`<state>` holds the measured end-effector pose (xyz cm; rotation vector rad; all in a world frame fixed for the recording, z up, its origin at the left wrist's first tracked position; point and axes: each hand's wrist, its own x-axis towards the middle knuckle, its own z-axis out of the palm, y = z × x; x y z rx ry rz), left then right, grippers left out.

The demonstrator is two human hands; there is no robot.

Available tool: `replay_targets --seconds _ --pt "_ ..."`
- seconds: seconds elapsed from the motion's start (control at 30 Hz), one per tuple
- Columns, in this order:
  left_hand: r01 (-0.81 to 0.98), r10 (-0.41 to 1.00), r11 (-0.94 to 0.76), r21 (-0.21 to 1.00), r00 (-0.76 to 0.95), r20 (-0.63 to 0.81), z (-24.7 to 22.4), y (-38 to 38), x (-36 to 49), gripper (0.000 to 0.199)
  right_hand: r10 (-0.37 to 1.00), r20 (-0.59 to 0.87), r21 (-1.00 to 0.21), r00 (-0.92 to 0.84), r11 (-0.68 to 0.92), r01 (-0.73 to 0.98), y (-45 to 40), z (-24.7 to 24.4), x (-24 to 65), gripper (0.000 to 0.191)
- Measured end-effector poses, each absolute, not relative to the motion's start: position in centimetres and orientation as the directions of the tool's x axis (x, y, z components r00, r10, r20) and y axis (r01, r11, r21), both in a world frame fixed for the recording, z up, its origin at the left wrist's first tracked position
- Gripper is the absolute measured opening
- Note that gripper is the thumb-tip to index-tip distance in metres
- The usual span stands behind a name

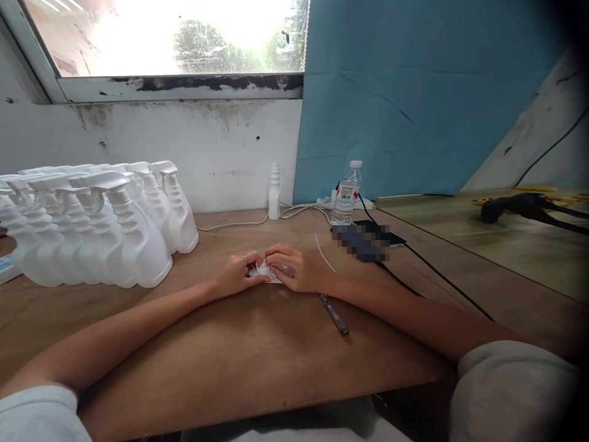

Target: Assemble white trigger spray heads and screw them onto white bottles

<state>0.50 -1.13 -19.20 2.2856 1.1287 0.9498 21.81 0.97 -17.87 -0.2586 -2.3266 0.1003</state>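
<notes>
Both my hands meet over the middle of the brown table. Between them is a small white piece, partly covered by my fingers, so its shape is hard to tell. My left hand, with a ring on one finger, pinches its left side. My right hand has its fingers curled over the right side. Just below my right wrist lies a dark, slim tool. A thin white tube rests on the table beyond my right hand.
Many white spray bottles stand at the left. By the wall are a small white bottle and a clear water bottle. A phone, a blurred dark object and black cables lie at the right.
</notes>
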Motion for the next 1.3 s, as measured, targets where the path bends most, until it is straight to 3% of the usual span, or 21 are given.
replay_targets --seconds 0.2,0.37,0.47,0.53,0.63,0.8,0.87,0.93,1.0,1.07,1.17,1.23,1.3 --pt "0.54 0.778 -0.629 0.559 0.439 0.45 -19.5 -0.8 0.4 0.035 0.224 0.65 -0.185 -0.726 0.974 0.134 1.3 -17.3 21.8 0.015" --pt "0.525 0.768 -0.641 0.56 0.441 0.465 -19.9 -0.8 0.3 0.034 0.249 0.614 -0.045 -0.749 0.959 0.281 0.9 -17.0 21.4 0.011" --pt "0.541 0.77 -0.638 0.548 0.453 0.449 -19.8 -0.8 0.2 0.032 0.269 0.575 0.063 -0.773 0.927 0.369 0.2 -17.0 21.0 0.017" --pt "0.569 0.774 -0.633 0.525 0.451 0.444 -19.8 -0.9 0.0 0.032 0.284 0.552 0.067 -0.784 0.922 0.381 -0.2 -17.0 20.9 0.024" --pt "0.59 0.765 -0.643 0.488 0.472 0.439 -19.7 -0.9 -0.1 0.032 0.322 0.503 -0.077 -0.802 0.941 0.33 -0.5 -16.8 20.9 0.033" --pt "0.589 0.753 -0.657 0.47 0.511 0.414 -19.6 -1.3 0.0 0.037 0.346 0.469 -0.479 -0.812 0.873 0.095 1.1 -16.1 21.5 0.026" --pt "0.594 0.76 -0.65 0.474 0.517 0.393 -19.4 -1.5 0.3 0.041 0.491 0.418 -0.561 -0.765 0.801 0.207 2.4 -15.4 22.0 0.032" --pt "0.616 0.771 -0.636 0.464 0.521 0.365 -19.1 -1.6 0.5 0.043 0.727 0.261 -0.526 -0.635 0.659 0.538 3.7 -14.6 22.9 0.036" --pt "0.634 0.778 -0.628 0.451 0.528 0.341 -18.9 -1.6 0.6 0.043 0.874 0.071 -0.349 -0.481 0.473 0.809 5.1 -13.7 24.3 0.028" --pt "0.638 0.781 -0.624 0.451 0.529 0.333 -18.8 -1.5 0.7 0.042 0.912 -0.072 -0.24 -0.404 0.377 0.895 6.2 -13.0 26.0 0.018" --pt "0.622 0.777 -0.628 0.467 0.532 0.337 -18.8 -1.5 0.6 0.043 0.901 -0.319 -0.141 -0.294 0.262 0.955 7.2 -12.6 28.1 0.024" --pt "0.608 0.773 -0.633 0.479 0.531 0.347 -18.9 -1.4 0.6 0.047 0.867 -0.416 -0.135 -0.275 0.24 0.961 7.4 -12.7 28.6 0.023" --pt "0.601 0.775 -0.631 0.49 0.523 0.355 -19.0 -1.4 0.6 0.051 0.854 -0.423 -0.16 -0.302 0.258 0.953 7.4 -13.3 28.2 0.023"
